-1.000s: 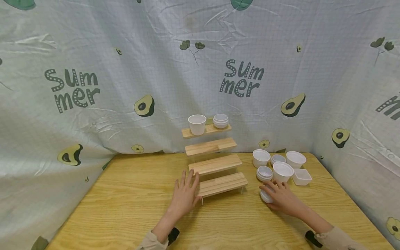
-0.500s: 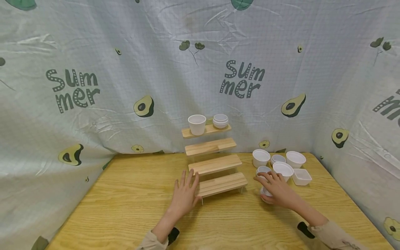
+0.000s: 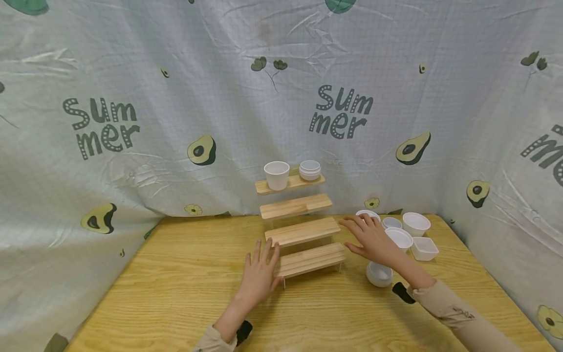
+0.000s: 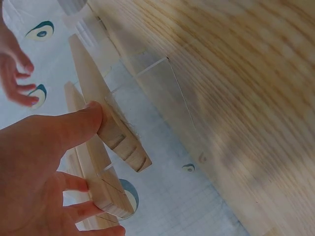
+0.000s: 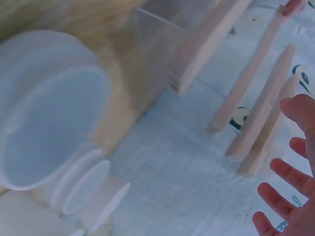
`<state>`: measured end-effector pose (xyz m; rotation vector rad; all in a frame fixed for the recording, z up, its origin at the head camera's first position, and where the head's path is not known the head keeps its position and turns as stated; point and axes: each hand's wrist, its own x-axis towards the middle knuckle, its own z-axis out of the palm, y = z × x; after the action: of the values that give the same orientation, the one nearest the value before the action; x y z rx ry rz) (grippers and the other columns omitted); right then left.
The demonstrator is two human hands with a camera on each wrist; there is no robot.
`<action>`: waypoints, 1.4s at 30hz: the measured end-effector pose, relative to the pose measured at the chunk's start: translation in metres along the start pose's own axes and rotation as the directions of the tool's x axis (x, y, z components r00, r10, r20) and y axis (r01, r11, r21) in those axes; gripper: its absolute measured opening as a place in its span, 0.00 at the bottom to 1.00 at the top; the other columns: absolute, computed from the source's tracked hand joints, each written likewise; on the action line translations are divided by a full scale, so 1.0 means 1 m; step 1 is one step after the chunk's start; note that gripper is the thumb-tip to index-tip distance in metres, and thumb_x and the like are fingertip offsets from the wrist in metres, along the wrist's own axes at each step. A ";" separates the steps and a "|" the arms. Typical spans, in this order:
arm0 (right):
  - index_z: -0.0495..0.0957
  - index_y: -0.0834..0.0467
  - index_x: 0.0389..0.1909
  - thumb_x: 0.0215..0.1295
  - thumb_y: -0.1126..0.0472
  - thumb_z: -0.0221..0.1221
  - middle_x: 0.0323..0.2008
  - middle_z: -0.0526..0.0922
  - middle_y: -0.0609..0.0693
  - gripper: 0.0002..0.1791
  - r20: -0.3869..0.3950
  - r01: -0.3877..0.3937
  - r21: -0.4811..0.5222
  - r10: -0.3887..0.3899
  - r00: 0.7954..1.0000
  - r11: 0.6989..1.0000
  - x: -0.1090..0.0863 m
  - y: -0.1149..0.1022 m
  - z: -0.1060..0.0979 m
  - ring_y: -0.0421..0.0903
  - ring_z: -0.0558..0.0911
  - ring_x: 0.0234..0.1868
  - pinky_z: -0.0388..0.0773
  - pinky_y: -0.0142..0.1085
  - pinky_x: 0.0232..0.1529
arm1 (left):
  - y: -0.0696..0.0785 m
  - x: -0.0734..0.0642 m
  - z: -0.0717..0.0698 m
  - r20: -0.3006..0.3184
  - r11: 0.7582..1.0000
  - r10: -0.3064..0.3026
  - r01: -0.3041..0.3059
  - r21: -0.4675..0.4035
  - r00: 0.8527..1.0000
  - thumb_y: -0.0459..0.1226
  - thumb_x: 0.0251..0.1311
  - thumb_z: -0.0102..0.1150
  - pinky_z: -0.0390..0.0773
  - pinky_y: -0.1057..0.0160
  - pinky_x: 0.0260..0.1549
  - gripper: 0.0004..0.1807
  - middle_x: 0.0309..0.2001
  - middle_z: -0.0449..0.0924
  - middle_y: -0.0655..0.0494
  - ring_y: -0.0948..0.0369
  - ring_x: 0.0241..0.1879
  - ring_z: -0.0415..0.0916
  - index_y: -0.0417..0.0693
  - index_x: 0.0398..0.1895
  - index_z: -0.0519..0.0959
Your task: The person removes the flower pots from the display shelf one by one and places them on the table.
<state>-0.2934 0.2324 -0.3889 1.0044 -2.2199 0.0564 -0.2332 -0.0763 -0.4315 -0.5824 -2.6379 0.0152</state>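
A wooden stand with stepped boards [image 3: 303, 231] stands in the middle of the table. My left hand [image 3: 258, 276] rests at its left end, fingers spread; in the left wrist view, the thumb [image 4: 81, 125] touches the lowest board [image 4: 120, 130] and fingertips lie against the board behind. My right hand [image 3: 374, 239] is held near the stand's right end with fingers apart and nothing in them. Behind it, a white cup [image 3: 368, 213] is partly hidden. A round white pot [image 3: 379, 275] sits on the table below that hand, also large in the right wrist view.
On the top board stand a tapered white cup [image 3: 277, 177] and a ridged white pot [image 3: 310, 171]. To the right are several white bowls [image 3: 416, 224] and a square white dish [image 3: 424, 249]. A printed curtain [image 3: 237, 98] hangs behind the table.
My right hand has left the round white pot and moved up and left toward the stand. The pot stays on the table. My left hand has kept its place.
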 end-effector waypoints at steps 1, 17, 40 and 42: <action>0.70 0.57 0.52 0.60 0.42 0.51 0.48 0.72 0.54 0.27 -0.007 0.002 0.000 -0.002 1.000 1.000 0.005 0.001 0.000 0.52 0.69 0.43 0.64 0.46 0.36 | 0.000 0.000 0.000 0.000 1.000 0.002 -0.002 0.003 1.000 0.55 0.48 0.59 0.70 0.41 0.48 0.43 0.64 0.57 0.43 0.41 0.63 0.55 0.46 0.65 0.57; 0.67 0.58 0.56 0.50 0.53 0.64 0.51 0.71 0.56 0.31 -0.018 -0.108 -0.013 0.108 0.994 0.994 0.080 0.009 -0.002 0.54 0.69 0.45 0.67 0.50 0.39 | 0.000 -0.002 0.002 -0.012 1.000 0.007 -0.007 0.012 1.000 0.55 0.47 0.60 0.70 0.42 0.48 0.43 0.64 0.58 0.43 0.42 0.62 0.57 0.45 0.64 0.58; 0.60 0.52 0.62 0.61 0.48 0.53 0.63 0.59 0.60 0.30 0.136 -0.286 -0.050 0.290 0.947 0.957 0.155 0.011 0.012 0.61 0.63 0.60 0.65 0.57 0.50 | -0.004 -0.008 0.000 -0.019 1.000 0.023 -0.023 -0.008 1.000 0.54 0.48 0.59 0.70 0.42 0.48 0.43 0.64 0.57 0.42 0.42 0.62 0.57 0.44 0.64 0.58; 0.59 0.51 0.63 0.62 0.47 0.50 0.64 0.58 0.60 0.29 0.166 -0.293 -0.068 0.300 0.939 0.954 0.159 0.011 0.012 0.60 0.62 0.61 0.65 0.56 0.51 | -0.003 -0.008 -0.001 -0.013 1.000 0.020 -0.020 -0.016 1.000 0.54 0.48 0.60 0.70 0.41 0.48 0.43 0.64 0.57 0.42 0.42 0.63 0.56 0.44 0.64 0.58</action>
<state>-0.3817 0.1340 -0.2995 0.6646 -2.5082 0.0573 -0.2273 -0.0828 -0.4335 -0.6129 -2.6218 -0.0043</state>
